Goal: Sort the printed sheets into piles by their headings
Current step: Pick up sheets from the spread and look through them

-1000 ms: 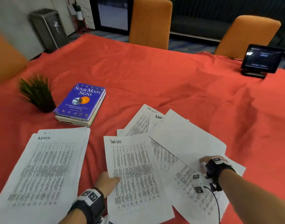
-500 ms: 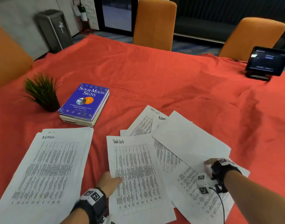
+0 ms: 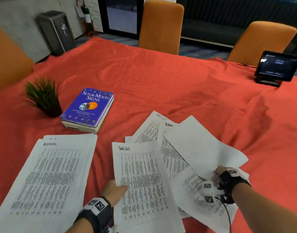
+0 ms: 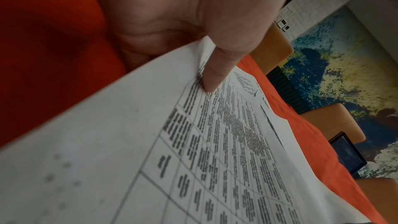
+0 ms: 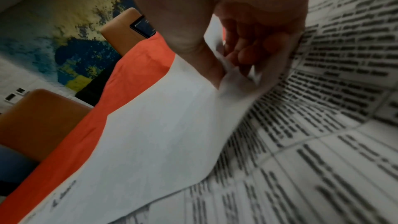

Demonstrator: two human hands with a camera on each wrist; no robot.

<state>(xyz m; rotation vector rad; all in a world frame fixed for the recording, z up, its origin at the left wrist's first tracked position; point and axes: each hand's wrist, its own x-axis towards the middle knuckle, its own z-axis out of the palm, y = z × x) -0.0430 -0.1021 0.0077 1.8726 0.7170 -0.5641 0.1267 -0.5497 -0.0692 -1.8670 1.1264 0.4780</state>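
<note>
A pile headed "ADMIN" (image 3: 48,175) lies at the near left of the red tablecloth. My left hand (image 3: 115,190) pinches the left edge of a sheet headed "Task List" (image 3: 141,179), thumb on top (image 4: 217,74). To its right, several sheets fan out: one headed "TASK LIST" (image 3: 149,128), one headed "Admin" (image 3: 169,148), and a blank-side-up sheet (image 3: 200,147). My right hand (image 3: 218,177) pinches the near corner of that blank-side-up sheet (image 5: 163,134), lifted off a printed sheet (image 5: 323,125) beneath.
A blue book, "Sun & Moon Signs" (image 3: 89,108), sits on other books behind the Admin pile, beside a small potted plant (image 3: 43,98). A tablet on a stand (image 3: 277,68) is at the far right. Orange chairs (image 3: 161,26) line the far edge.
The right hand has closed on the blank-side-up sheet's corner and lifted it slightly. The left hand keeps its hold on the Task List sheet; the head view has shifted a little.
</note>
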